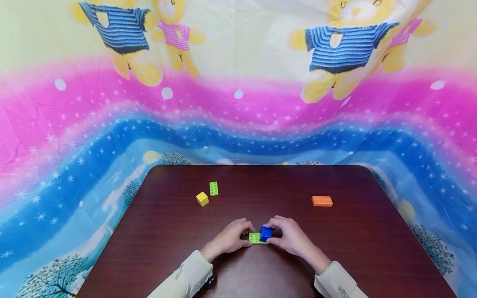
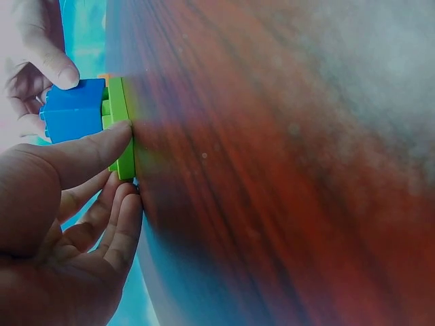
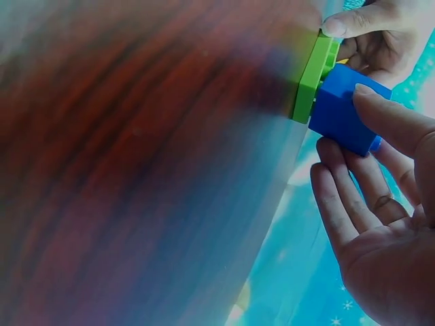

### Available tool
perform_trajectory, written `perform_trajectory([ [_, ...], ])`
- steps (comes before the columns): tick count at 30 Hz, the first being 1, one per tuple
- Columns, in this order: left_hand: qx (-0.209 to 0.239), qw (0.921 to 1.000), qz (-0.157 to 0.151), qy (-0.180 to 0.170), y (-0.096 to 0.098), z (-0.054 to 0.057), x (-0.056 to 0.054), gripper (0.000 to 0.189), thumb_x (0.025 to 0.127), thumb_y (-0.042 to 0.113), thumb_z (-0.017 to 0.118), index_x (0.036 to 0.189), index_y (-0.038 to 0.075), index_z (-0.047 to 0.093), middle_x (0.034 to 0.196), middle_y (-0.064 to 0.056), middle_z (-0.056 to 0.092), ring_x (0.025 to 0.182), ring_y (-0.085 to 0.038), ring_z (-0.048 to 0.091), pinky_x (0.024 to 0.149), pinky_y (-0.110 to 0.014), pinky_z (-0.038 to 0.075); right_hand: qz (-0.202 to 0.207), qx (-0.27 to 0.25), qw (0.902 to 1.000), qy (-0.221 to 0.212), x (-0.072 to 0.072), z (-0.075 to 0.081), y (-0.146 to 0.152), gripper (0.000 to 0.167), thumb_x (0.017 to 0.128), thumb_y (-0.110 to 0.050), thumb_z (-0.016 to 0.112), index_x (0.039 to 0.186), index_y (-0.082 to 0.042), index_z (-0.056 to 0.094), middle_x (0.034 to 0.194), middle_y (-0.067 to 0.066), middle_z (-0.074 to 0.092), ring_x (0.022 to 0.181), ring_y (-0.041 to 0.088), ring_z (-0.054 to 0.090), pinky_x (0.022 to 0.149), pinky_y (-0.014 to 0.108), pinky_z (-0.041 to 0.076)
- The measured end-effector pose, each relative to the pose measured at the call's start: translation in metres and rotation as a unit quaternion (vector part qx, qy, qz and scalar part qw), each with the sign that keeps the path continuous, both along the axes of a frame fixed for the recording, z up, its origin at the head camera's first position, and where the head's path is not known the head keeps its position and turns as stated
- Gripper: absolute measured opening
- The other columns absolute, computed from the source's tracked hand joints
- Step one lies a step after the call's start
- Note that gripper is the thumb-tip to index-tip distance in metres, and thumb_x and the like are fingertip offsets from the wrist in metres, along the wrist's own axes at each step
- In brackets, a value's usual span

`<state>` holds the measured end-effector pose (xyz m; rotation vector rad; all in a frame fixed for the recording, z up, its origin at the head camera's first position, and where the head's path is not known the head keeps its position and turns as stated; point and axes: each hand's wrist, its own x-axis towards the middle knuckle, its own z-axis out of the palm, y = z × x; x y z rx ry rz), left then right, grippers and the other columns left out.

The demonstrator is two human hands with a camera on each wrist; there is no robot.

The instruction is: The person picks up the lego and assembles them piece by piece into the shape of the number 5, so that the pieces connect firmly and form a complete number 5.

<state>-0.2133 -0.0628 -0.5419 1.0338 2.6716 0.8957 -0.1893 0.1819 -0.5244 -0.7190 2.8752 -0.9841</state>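
A flat lime-green building brick [image 1: 254, 237] lies on the table in front of me, its studs up. My left hand [image 1: 233, 236] pinches its left end, the thumb on the near side and fingers behind, as the left wrist view shows. Over the right half of that green brick stands a blue building brick [image 1: 266, 233], held between the thumb and fingers of my right hand [image 1: 290, 236]. In the left wrist view some green studs show below the blue brick [image 2: 76, 111]; whether it is pressed fully down I cannot tell.
At the back left of the dark wooden table [image 1: 261, 182] are a yellow brick [image 1: 202, 199] and another flat lime-green brick [image 1: 213, 188]. An orange brick [image 1: 322, 201] lies at the back right. Behind the table hangs a patterned cloth [image 1: 238, 107].
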Motion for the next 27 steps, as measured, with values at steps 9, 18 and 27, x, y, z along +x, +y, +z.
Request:
perform_trajectory([
  [9,-0.012,0.9999,0.003,0.001,0.0000,0.0005,0.0006,0.027,0.086,0.016,0.085,0.110,0.014,0.072,0.101,0.003,0.065,0.094,-0.011,0.062,0.085,-0.021,0.052,0.004,-0.001,1.0000,-0.007,0.0009,0.0017,-0.0009,0.037,0.081,-0.013,0.090,0.115,-0.019,0.077,0.100,-0.007,0.068,0.094,0.015,0.070,0.086,0.035,0.062],
  [18,-0.009,1.0000,0.000,0.000,-0.0010,-0.0001,0.0005,0.027,0.086,0.015,0.086,0.109,0.013,0.072,0.101,0.003,0.066,0.094,-0.010,0.062,0.085,-0.021,0.052,0.009,0.013,0.9999,0.006,-0.0001,0.0021,-0.0031,0.038,0.080,-0.013,0.090,0.116,-0.016,0.078,0.098,-0.006,0.067,0.090,0.014,0.069,0.083,0.034,0.063],
  [27,-0.011,0.9999,0.003,-0.007,-0.0004,0.0013,-0.0013,0.026,0.086,0.016,0.086,0.108,0.014,0.073,0.101,0.004,0.066,0.093,-0.009,0.062,0.084,-0.021,0.052,0.021,0.024,0.9992,0.022,-0.0009,0.0055,-0.0040,0.037,0.079,-0.013,0.091,0.115,-0.013,0.080,0.094,-0.006,0.067,0.086,0.010,0.068,0.079,0.027,0.061],
])
